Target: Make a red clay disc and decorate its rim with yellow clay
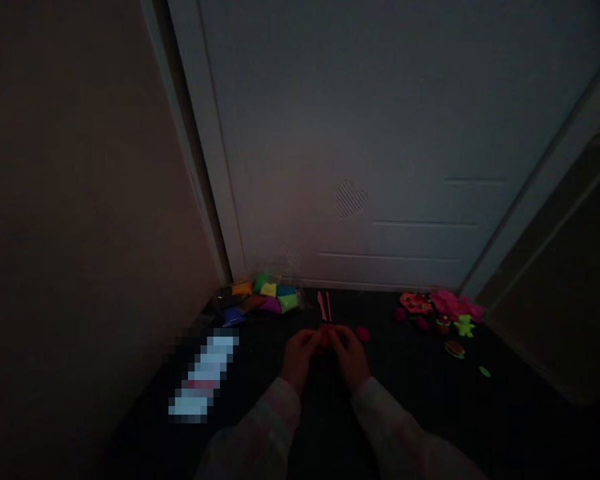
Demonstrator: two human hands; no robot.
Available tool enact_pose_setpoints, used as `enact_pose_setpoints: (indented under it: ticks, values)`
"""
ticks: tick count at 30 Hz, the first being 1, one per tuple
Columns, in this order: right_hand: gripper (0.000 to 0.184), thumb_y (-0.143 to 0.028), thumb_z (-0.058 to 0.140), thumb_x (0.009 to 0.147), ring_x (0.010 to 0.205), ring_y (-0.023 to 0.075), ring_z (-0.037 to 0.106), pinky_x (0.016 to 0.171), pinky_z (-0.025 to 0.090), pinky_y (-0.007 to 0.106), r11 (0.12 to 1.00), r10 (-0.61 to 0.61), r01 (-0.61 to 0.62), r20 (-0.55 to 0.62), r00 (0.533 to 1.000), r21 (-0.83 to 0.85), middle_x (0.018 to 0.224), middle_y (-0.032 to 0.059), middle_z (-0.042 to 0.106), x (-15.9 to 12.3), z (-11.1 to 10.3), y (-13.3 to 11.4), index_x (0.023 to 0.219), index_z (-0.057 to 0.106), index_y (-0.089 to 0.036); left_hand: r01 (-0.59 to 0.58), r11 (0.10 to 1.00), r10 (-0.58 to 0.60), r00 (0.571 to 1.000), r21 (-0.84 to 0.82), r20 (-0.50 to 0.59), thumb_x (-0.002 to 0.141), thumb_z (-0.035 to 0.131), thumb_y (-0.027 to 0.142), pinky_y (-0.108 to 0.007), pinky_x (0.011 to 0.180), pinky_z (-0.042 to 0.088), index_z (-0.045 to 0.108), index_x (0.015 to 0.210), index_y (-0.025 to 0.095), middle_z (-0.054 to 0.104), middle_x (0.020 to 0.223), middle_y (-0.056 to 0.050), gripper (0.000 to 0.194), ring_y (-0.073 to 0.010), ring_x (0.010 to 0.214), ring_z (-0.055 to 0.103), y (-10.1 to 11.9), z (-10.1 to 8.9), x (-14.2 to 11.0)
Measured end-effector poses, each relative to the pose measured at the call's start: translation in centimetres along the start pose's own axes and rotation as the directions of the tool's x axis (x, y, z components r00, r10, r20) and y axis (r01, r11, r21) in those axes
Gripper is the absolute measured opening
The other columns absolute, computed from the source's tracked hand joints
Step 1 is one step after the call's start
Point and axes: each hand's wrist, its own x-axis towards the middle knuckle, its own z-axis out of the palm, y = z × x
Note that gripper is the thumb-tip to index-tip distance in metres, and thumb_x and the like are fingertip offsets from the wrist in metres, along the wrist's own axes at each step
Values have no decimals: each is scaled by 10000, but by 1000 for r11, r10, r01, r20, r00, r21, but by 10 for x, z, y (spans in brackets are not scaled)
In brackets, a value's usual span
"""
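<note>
In dim light my left hand (300, 357) and my right hand (349, 353) meet over a dark floor, both with fingers curled round a small red lump of clay (324, 335) held between them. Just right of my right hand lies a second round pink-red clay piece (363, 333). Two thin pink modelling tools (323, 305) lie on the floor just beyond my hands.
A pile of coloured clay packets (267, 299) sits at the back left by the door (380, 133). Finished clay figures (443, 312), pink, red and green, lie at the right. A blurred-out object (203, 377) lies at the left. A wall (80, 233) stands at the left.
</note>
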Motion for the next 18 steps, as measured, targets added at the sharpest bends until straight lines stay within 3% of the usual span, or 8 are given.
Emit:
enact_pose_setpoints:
  ticks: [7,14,18]
  values:
    - [233,-389,458,713,767,166,548,717,414,295,999,-38,39,59,998,-28,802,41,596,-4,-3,-5,812,503,-183,39,999,-40,994,14,97,579,619,287,-220,548,393,618,763,120,628,706,-52,249,-129,622,545,8,1,-5]
    - [243,-391,493,686,796,189,553,719,424,317,1000,18,-18,59,998,2,826,50,602,-3,-2,-8,814,518,-187,19,1000,-20,999,-14,-39,555,635,300,-222,555,399,611,698,114,613,659,-38,237,-128,609,536,5,-1,-2]
    - [251,-401,526,658,724,180,566,665,439,307,995,68,-70,40,997,71,761,35,606,-2,-3,-5,792,515,-188,81,990,-79,997,-114,24,566,632,304,-224,559,407,586,740,124,610,735,-48,254,-129,645,549,1,-4,1]
